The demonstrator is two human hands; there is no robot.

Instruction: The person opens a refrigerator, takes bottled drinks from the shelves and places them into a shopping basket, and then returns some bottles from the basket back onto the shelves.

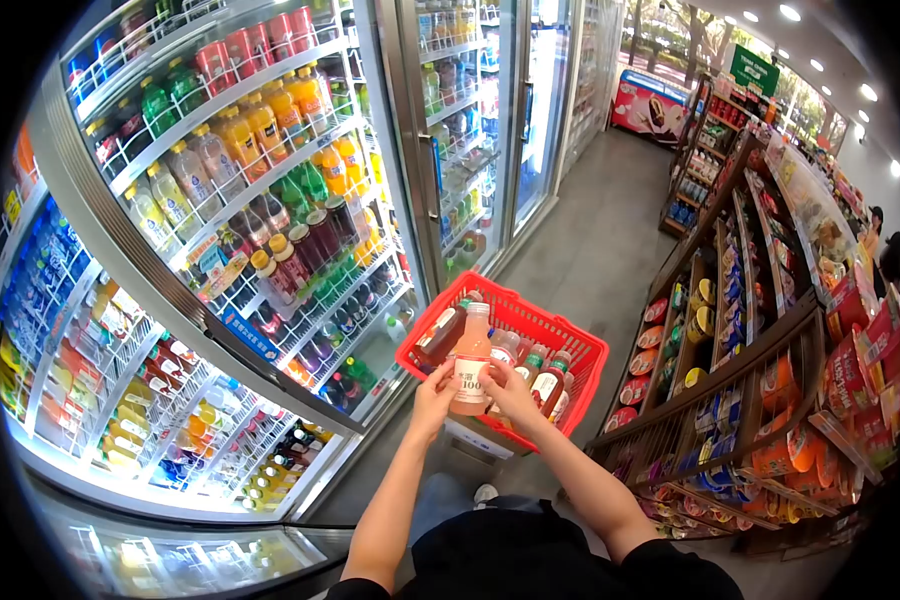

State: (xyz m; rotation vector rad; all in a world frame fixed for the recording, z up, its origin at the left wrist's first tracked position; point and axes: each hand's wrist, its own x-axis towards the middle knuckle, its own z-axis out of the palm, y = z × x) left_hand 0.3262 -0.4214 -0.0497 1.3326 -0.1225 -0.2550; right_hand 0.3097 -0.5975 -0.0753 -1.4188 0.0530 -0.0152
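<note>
Between my two hands stands a bottle of pink juice (474,350) with a white cap and a pale label, held upright above a red shopping basket (595,350). My left hand (434,397) grips its left side, and the fingers of my right hand (510,392) close on its right side. Inside the basket lie several more bottles, among them a dark red bottle (440,336) at the left and a bottle with a dark cap (549,380) at the right. My hands and the held bottle hide part of the basket's contents.
On the left, a drinks fridge (210,330) holds rows of bottles and cans. More glass-door coolers (433,150) line the aisle. At the right stands a snack shelf (730,420) with packaged food. A box (480,440) sits below the basket; a red chest freezer (652,105) stands far back.
</note>
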